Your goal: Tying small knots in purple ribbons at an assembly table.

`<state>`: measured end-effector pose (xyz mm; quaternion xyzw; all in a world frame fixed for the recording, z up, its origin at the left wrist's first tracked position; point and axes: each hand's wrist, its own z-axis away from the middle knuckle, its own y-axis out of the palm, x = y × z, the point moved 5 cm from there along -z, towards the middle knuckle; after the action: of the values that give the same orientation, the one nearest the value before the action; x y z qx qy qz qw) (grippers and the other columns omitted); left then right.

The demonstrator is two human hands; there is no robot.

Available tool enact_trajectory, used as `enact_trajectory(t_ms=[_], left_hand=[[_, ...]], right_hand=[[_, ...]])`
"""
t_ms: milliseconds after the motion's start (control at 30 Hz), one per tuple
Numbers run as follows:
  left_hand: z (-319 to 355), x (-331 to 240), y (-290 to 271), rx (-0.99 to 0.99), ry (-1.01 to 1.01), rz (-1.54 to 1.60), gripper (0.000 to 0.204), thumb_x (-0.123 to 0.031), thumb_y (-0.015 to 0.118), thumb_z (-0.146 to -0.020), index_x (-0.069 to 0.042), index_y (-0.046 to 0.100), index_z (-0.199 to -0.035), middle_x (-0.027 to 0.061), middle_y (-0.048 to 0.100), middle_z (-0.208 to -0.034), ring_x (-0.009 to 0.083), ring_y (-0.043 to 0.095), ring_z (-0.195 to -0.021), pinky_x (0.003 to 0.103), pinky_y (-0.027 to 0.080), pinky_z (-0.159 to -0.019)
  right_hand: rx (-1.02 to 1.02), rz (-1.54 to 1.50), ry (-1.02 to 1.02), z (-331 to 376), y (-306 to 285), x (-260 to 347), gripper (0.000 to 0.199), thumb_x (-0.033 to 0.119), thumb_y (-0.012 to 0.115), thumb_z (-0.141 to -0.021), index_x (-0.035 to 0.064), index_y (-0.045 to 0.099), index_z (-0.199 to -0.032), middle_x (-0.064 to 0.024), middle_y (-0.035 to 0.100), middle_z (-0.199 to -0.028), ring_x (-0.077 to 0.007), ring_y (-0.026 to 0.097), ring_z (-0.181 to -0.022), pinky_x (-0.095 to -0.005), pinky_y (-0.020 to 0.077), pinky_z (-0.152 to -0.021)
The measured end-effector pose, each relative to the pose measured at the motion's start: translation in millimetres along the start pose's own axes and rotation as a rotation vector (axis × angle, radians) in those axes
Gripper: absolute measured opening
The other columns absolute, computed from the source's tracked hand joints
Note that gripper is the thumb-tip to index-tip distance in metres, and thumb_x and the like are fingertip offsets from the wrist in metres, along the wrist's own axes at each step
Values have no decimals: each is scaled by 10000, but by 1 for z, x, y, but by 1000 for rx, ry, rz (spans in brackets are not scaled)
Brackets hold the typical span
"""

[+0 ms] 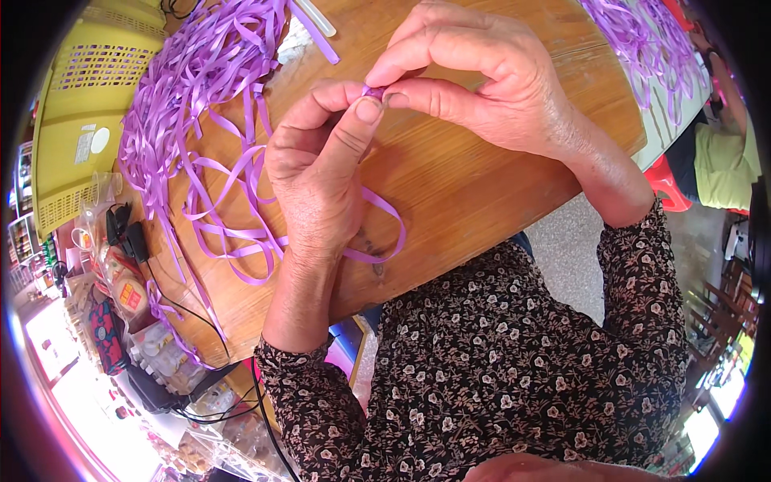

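Note:
Both of my hands meet above the wooden table [450,217], fingertips almost touching. Between them is a small folded bit of purple ribbon [373,91]. My left hand [321,153] pinches it between thumb and forefinger. From the right, my right hand [482,84] grips the same bit with its thumb and forefinger. A loop of purple ribbon [389,210] lies on the table beside my left wrist, partly hidden behind it. How the ribbon is folded inside my fingertips is too small to make out.
A large heap of purple ribbon [201,80] covers the table's far left, loose strands trailing nearer. Beyond it stands a yellow plastic basket [68,153]. Bags and a black cable lie along the left edge. More purple ribbon [642,40] lies at far right, near another person [723,153].

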<state>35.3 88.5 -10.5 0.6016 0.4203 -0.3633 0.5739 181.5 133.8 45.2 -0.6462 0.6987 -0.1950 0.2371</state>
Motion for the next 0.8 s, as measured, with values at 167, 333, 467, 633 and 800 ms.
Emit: enact_trajectory(t_ms=[167,333,467,633,800], left_hand=[[-2,4,-2,-1,4,13,129,-44,581,-888,-5,613,-1007,-8,536,-739,69,391,-600,228,325,-562],[-2,6,0,10,-28,69,142,-51,573,-893,3,606,-1020,-2,545,-758,73,394,-614,221,314,-575],[-1,1,5,16,-26,53,150,-48,579,-888,5,602,-1026,-1,550,-771,75,395,-618,219,315,-578],[1,1,0,27,-30,61,137,14,624,-849,1,630,-984,17,625,-941,71,545,-847,202,421,-788],[4,-4,3,-21,-7,-29,135,-1,647,-840,-4,638,-975,1,634,-883,49,542,-796,173,419,-726]], right_hand=[[15,200,-102,-2,-5,11,138,49,695,-766,64,648,-895,-58,597,-827,-239,591,-768,-295,470,-617],[29,-225,515,3,2,5,89,85,667,-786,57,660,-870,-27,660,-884,-102,619,-834,-248,478,-676],[-33,-461,746,11,9,0,65,82,664,-753,57,610,-779,-21,640,-795,-111,629,-770,-255,492,-672],[-95,-535,769,16,11,-4,72,82,657,-757,45,631,-813,-28,648,-756,-131,632,-730,-259,495,-683],[-52,-539,796,16,10,-2,98,93,673,-755,51,645,-839,-28,653,-785,-140,629,-752,-266,491,-701]])
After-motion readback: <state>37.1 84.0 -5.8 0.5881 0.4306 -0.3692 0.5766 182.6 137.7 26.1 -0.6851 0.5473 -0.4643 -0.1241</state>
